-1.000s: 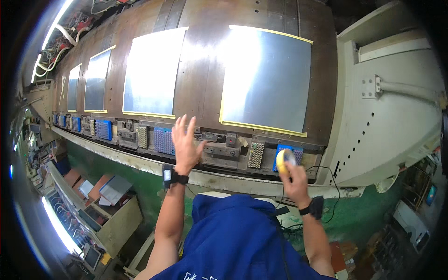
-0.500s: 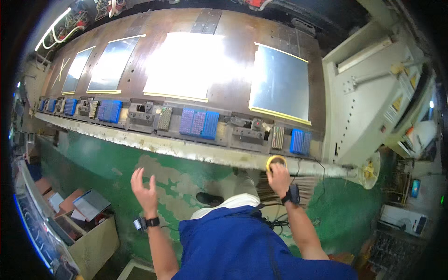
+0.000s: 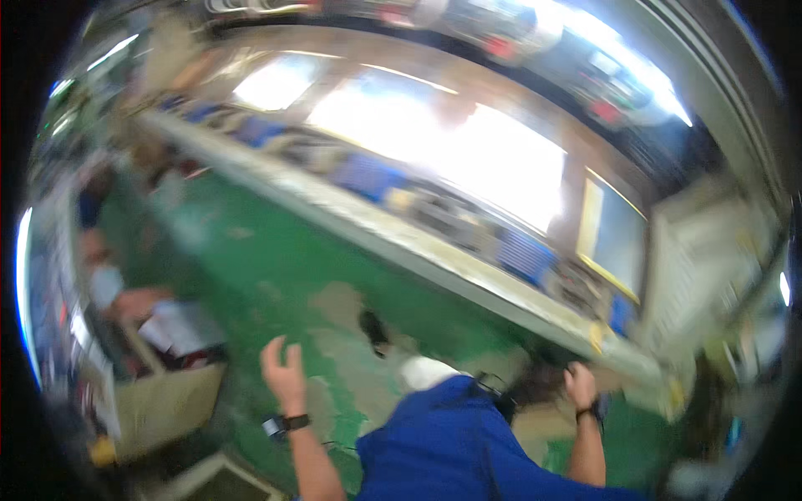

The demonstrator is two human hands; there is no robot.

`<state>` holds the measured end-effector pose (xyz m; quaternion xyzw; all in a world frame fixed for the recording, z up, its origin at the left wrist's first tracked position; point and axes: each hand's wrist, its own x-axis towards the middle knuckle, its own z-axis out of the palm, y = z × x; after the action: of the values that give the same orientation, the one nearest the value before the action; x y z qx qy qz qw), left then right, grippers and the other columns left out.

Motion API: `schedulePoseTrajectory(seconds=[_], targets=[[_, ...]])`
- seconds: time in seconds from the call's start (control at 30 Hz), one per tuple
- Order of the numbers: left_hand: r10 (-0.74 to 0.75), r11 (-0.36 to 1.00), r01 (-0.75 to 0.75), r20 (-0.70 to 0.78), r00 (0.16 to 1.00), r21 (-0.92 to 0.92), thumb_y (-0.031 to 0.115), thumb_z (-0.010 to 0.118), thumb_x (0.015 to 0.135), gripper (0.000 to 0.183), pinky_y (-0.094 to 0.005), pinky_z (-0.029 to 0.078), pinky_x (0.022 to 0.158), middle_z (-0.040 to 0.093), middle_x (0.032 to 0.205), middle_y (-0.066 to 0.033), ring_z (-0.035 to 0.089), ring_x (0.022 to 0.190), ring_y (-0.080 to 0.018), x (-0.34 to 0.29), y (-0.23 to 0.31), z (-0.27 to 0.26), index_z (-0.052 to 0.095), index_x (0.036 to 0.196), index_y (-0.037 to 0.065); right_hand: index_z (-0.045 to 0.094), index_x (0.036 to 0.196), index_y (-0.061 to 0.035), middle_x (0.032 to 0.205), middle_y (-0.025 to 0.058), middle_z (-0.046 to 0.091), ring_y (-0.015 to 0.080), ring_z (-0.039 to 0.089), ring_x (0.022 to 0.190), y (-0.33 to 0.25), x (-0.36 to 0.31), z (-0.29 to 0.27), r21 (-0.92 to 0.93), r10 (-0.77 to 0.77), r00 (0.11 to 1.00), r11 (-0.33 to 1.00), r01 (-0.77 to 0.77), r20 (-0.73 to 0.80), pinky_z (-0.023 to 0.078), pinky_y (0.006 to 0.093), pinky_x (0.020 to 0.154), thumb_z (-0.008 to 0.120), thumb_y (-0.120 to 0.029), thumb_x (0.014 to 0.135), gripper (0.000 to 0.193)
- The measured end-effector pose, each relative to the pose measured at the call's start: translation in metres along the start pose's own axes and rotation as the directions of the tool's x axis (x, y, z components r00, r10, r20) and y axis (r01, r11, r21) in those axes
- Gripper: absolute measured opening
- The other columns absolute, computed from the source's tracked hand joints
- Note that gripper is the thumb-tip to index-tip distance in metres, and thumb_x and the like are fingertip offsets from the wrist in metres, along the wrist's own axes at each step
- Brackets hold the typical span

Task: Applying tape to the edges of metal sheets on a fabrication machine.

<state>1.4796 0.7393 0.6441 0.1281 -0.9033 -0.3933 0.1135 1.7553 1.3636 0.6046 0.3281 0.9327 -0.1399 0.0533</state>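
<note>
My left hand hangs over the green floor, its fingers apart and nothing in it. Close to the long bench's near edge is my right hand; its fingers look bent, but blur hides how far they close, and I see nothing in them. Just beyond it a yellow tape roll rests at the bench edge, apart from the hand. On the bench lie shiny metal sheets, one at the right end bordered with yellow tape. Glare washes out the middle sheets.
Blue slotted blocks and dark metal clamps line the bench's near side. A pale machine column stands at its right end. To my left is an open box with papers on top. Green floor runs alongside the bench.
The view has swung left and blurred. My right hand has let go of the yellow tape roll, which stays at the bench edge. My left hand stays open.
</note>
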Motion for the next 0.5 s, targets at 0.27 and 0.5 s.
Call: schedulePoseTrajectory(seconds=[0.27,0.5], targets=[[-0.002,0.999,-0.004,-0.123,0.992,-0.048,0.015,0.079,0.088,0.033,-0.0411,0.053,0.098,0.074,0.114,-0.0155,0.070,0.109,-0.0330,0.112,-0.081,-0.097,0.072,0.116,0.000,0.073,0.113,-0.0047,0.109,0.0198,0.074,0.0419,0.069,0.099,-0.433,0.206,0.120,0.329,-0.692,0.711,0.704,0.629,0.122,0.055,0.0494,0.086,0.060,-0.007,0.092,0.025],[-0.323,0.946,0.297,-0.365,0.873,-0.129,0.013,0.078,0.088,0.029,-0.0383,0.054,0.087,0.074,0.098,-0.0133,0.070,0.090,-0.0270,0.175,-0.176,-0.194,0.072,0.113,-0.001,0.073,0.117,-0.0038,0.105,0.0208,0.075,0.0390,0.072,0.099,-0.831,0.228,0.166,0.414,-0.918,0.305,0.387,0.824,0.252,0.057,0.0455,0.088,0.065,-0.019,0.093,0.030]])
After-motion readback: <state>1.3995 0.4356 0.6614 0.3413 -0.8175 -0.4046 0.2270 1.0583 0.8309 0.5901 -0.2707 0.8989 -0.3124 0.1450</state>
